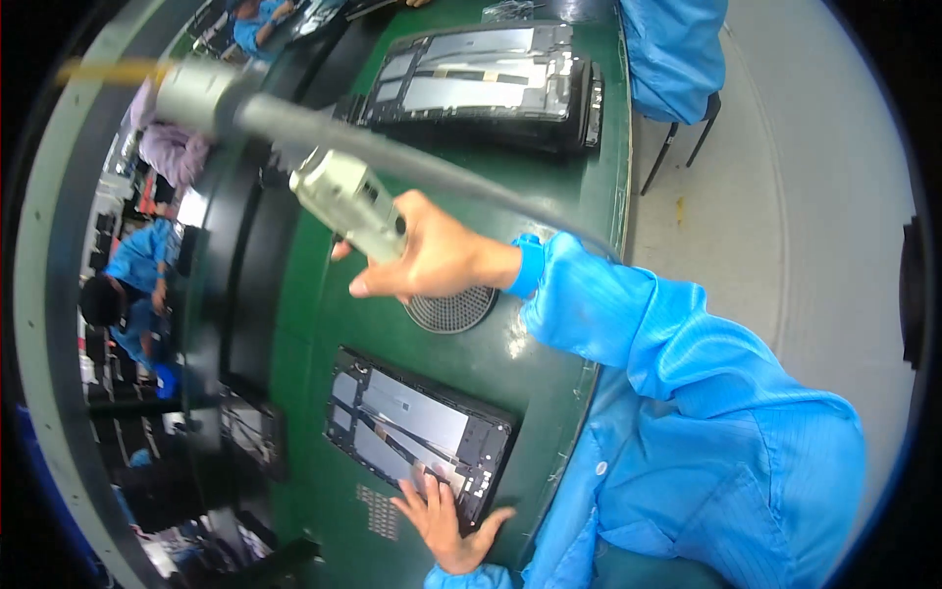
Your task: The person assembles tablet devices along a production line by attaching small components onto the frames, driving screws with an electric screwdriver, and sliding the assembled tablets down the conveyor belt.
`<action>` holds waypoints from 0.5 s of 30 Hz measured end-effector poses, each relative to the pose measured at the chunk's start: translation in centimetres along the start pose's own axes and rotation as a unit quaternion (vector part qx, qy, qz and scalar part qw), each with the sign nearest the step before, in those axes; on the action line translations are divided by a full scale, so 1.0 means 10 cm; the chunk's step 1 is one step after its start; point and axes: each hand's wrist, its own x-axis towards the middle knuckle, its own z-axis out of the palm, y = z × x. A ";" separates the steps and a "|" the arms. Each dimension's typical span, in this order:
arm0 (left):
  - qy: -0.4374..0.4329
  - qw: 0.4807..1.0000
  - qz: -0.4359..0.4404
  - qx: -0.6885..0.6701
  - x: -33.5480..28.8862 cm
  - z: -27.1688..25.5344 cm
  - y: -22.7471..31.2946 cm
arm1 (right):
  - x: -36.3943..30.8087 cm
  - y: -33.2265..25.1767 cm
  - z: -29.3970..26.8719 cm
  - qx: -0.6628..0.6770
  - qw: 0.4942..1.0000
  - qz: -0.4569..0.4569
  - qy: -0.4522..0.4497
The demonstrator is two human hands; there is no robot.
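Note:
My right hand (432, 250) is closed around a pale boxy handheld tool (343, 196) with a dark slot in its side; its exact kind is not clear. This hand is raised above a round black gridded disc (449, 312), which it partly covers. Below it on the green table lies an opened tablet-like device (407, 407), with silver panels, dark flat cables and a black frame. My left hand (442, 525) rests with spread fingers on the device's near lower edge. Beside those fingers is a small sheet of grey squares (378, 512).
Several similar opened devices (481, 83) are stacked farther up the green table (314, 314). A blurred pale cylinder (201, 96) with a grey cord (392, 152) hangs across the view above my right hand. Another worker's blue sleeve (675, 54) and a stool (677, 147) are at upper right.

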 end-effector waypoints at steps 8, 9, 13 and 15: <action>0.056 0.991 0.032 -0.117 0.16 0.22 -0.07 | 0.13 0.29 0.20 -0.036 0.998 -0.046 0.024; 0.062 0.990 0.039 -0.119 0.21 0.23 -0.08 | 0.11 0.30 0.22 -0.040 0.998 -0.041 0.017; 0.101 0.982 0.036 -0.154 0.43 0.32 -0.18 | 0.02 0.41 0.23 -0.031 0.999 -0.008 0.020; 0.130 0.968 0.033 -0.212 0.47 0.25 -0.29 | 0.03 0.39 0.22 -0.048 0.999 -0.002 0.015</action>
